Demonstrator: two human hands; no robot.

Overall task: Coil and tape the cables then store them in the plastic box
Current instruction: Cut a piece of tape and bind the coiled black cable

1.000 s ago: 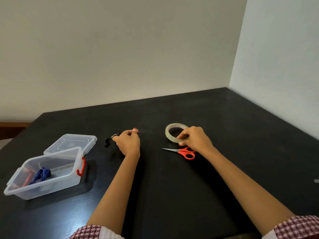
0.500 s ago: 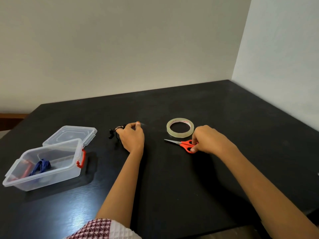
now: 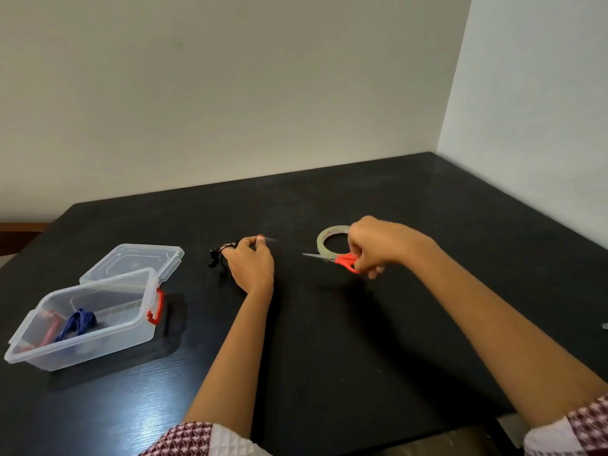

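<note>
The left hand [image 3: 251, 264] pinches the coiled black cable [image 3: 219, 255]. The right hand [image 3: 375, 246], off to its right, grips the scissors [image 3: 345, 260], blades pointing left toward it.

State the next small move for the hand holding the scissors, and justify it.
Probably carry the scissors over to cut the clear tape strip: the right hand grips them, and the left hand pinches that strip while holding the black cable.
</note>
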